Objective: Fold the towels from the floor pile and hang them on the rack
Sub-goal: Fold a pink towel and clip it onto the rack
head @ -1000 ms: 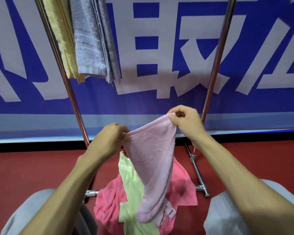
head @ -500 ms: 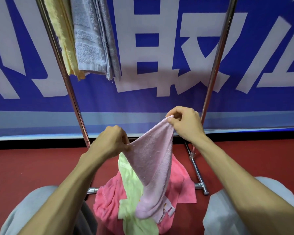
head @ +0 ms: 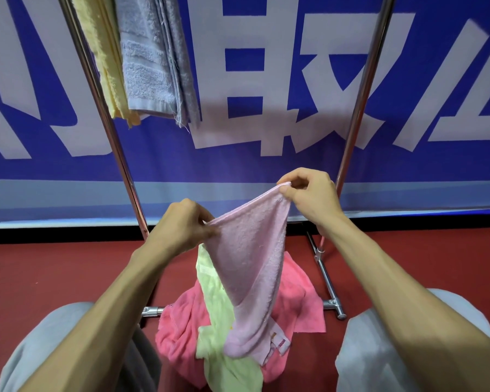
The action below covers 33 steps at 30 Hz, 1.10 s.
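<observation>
Left hand [head: 181,225]: pinching near-left corner of pale pink towel [head: 252,267].
Right hand [head: 311,196]: pinching the far-right corner, held higher.
Floor pile [head: 232,360]: beneath the towel.

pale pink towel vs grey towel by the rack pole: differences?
The pale pink towel is pinched along its top edge by the left hand and right hand; the grey towel hangs untouched beside the rack pole. The pale pink towel sags in a loose drape; the grey towel lies in flat folded layers. Both are terry cloth.
</observation>
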Each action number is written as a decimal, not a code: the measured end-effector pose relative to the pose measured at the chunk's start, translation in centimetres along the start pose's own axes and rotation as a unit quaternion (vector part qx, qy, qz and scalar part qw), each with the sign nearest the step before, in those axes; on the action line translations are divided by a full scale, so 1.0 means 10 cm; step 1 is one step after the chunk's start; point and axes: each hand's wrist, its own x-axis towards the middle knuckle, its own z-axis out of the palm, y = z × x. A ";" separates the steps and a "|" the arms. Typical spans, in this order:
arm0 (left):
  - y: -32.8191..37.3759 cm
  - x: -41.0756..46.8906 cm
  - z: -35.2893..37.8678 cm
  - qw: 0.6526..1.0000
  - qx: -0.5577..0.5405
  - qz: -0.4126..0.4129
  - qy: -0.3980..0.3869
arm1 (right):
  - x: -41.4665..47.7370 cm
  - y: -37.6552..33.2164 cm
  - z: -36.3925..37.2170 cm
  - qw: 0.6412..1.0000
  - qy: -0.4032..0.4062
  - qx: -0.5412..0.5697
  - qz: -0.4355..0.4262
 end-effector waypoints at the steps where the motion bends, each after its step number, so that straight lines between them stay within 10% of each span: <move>1: -0.01 0.01 0.00 1.000 -0.004 0.000 0.009 | 0.01 0.02 0.00 1.000 0.006 0.013 0.009; 24: 0.66 0.21 -1.26 0.913 -0.334 0.163 0.169 | 0.34 -1.18 -0.78 0.982 0.134 0.108 -0.080; 33: 1.23 0.36 -2.31 0.880 -0.253 0.246 0.318 | 0.59 -2.21 -1.42 0.953 0.140 0.191 -0.187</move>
